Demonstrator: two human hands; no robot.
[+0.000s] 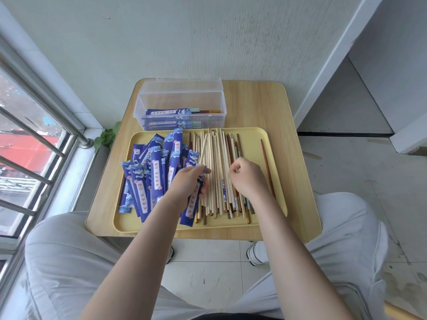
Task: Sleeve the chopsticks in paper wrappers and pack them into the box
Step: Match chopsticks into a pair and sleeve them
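We see the left hand (188, 181) gripping a blue wrapper (193, 205) over the yellow tray (275, 181), wrapper running toward 6 o'clock, with a pale chopstick (203, 150) rising from the fingers toward 12. The right hand (248, 179) sits curled over the loose chopsticks (219, 172) at tray centre; we cannot tell if it pinches any. Spare wrappers (150, 179) pile at 9 o'clock, one dark chopstick (268, 167) lies at 3, and the clear box (181, 105) with sleeved pairs (168, 112) sits at 12 on the table (298, 158).
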